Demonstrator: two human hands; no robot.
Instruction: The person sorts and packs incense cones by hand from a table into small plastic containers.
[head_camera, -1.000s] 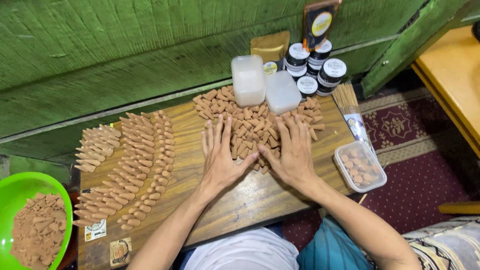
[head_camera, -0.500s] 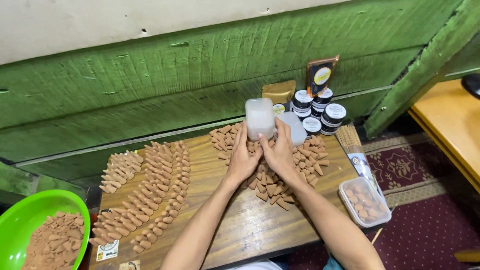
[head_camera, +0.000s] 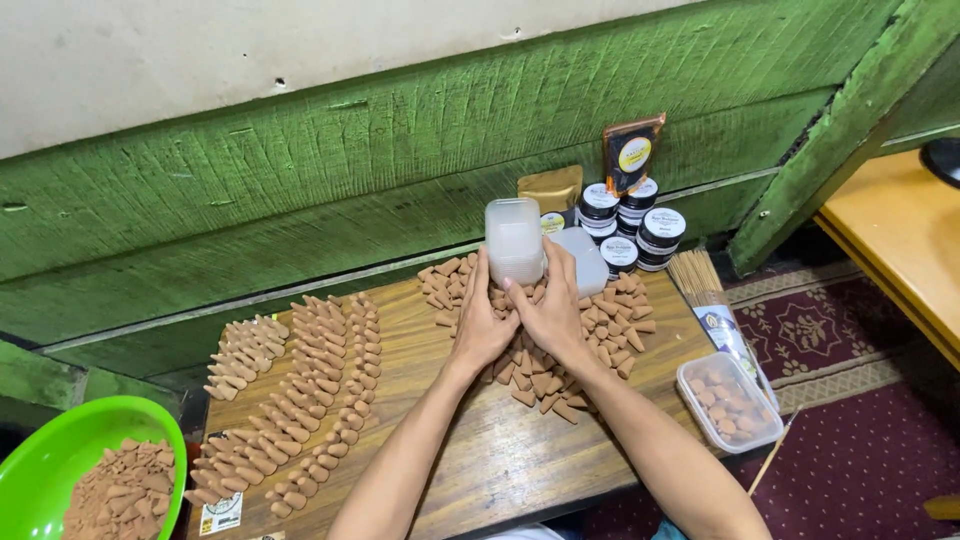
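Green bowl: far left, holding brown cones.
Cone rows: lined up on the wooden table.
Left hand: fingers curled on the stack of clear tubs, above the loose cone pile.
Right hand: fingers pressed against the same stack.
Lidded box: table's right edge.

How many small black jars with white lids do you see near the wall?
5, perhaps more hidden: two stacked at the left, one in front, one under the orange pouch, one at the right. Some behind may be hidden.
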